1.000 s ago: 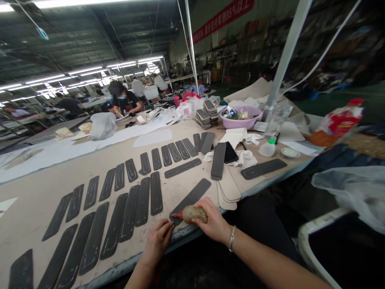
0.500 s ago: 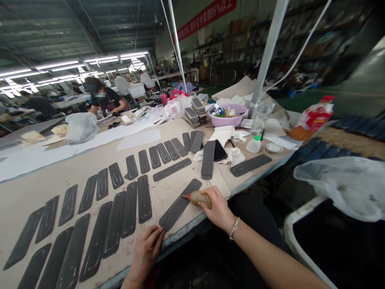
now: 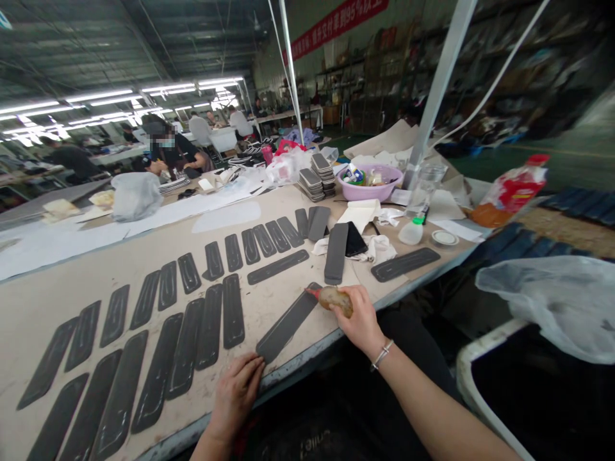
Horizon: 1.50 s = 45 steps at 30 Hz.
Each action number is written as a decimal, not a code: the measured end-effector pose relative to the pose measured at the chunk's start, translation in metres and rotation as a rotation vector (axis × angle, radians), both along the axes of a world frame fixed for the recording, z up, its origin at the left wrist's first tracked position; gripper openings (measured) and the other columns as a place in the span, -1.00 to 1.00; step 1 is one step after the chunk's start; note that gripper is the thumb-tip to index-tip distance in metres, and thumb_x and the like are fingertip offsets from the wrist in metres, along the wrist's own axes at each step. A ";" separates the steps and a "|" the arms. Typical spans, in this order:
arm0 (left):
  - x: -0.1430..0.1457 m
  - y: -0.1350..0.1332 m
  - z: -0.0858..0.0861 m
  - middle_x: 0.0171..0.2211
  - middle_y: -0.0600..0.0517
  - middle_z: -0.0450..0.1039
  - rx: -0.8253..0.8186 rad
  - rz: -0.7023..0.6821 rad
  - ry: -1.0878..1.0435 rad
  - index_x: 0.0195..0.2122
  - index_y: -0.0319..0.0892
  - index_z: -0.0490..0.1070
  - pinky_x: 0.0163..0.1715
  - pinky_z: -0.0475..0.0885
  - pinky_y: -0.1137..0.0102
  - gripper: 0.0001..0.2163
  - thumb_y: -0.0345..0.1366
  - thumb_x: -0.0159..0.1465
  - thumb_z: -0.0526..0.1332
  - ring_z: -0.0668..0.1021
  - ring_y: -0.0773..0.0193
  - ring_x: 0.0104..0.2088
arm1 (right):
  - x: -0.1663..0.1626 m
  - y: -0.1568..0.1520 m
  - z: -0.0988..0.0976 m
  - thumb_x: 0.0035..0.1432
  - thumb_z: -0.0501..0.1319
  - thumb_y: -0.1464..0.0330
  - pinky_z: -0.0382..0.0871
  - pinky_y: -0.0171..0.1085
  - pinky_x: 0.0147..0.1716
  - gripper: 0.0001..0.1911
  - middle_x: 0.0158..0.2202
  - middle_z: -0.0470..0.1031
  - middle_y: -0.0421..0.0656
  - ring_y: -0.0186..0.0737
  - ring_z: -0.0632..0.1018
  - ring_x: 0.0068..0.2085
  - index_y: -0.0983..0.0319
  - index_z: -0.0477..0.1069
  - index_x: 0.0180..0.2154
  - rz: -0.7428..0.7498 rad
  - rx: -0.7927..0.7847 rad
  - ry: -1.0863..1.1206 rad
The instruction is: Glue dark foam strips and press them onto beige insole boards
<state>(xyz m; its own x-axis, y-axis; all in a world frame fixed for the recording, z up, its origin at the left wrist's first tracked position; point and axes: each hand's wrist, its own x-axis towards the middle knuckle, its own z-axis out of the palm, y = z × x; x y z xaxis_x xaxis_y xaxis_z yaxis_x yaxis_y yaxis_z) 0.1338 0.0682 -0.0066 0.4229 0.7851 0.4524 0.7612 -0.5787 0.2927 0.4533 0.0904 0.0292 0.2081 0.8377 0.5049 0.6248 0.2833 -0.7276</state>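
Strip (image 3: 288, 323) runs diagonally far-right; left hand (image 3: 237, 390) flat; right hand (image 3: 362, 320), grip closed on bottle (image 3: 334, 298).

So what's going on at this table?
A person at a long table rests the left hand at the near end of a dark strip. The right hand grips a small red-tipped bottle, its tip at the strip's far end. Rows of similar strips lie alongside, several of them glossy.
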 end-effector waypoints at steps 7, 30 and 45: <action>0.004 -0.003 0.005 -0.27 -0.05 0.48 -0.029 0.011 -0.017 -0.27 -0.16 0.49 -0.19 0.48 0.33 -0.86 -0.32 0.23 0.15 0.53 0.24 -0.24 | -0.045 -0.021 0.007 -0.02 0.26 0.48 0.32 -0.16 -0.15 -0.64 -0.22 0.29 -0.13 -0.14 0.38 -0.15 0.16 0.24 -0.16 0.386 -0.107 0.111; 0.002 -0.001 -0.002 -0.23 -0.05 0.45 -0.046 0.018 -0.011 -0.26 -0.15 0.49 -0.15 0.47 0.31 -0.87 -0.30 0.20 0.19 0.52 0.23 -0.22 | 0.011 -0.016 0.008 -0.01 0.23 0.43 0.33 -0.13 -0.14 -0.70 -0.23 0.31 -0.13 -0.13 0.40 -0.17 0.17 0.28 -0.18 0.134 -0.164 -0.009; -0.001 0.001 -0.004 -0.24 -0.05 0.47 -0.023 0.012 0.000 -0.28 -0.13 0.48 -0.15 0.47 0.30 -0.87 -0.25 0.20 0.19 0.53 0.21 -0.22 | -0.021 -0.020 0.010 -0.03 0.26 0.47 0.34 -0.17 -0.18 -0.64 -0.23 0.31 -0.14 -0.17 0.39 -0.17 0.17 0.25 -0.16 0.354 -0.088 0.086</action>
<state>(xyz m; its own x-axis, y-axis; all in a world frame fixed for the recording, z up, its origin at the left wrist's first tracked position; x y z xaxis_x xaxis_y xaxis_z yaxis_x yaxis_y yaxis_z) 0.1332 0.0695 -0.0109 0.4135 0.8002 0.4345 0.7679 -0.5629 0.3059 0.4321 0.0704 0.0394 -0.0638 0.9050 0.4207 0.4348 0.4046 -0.8045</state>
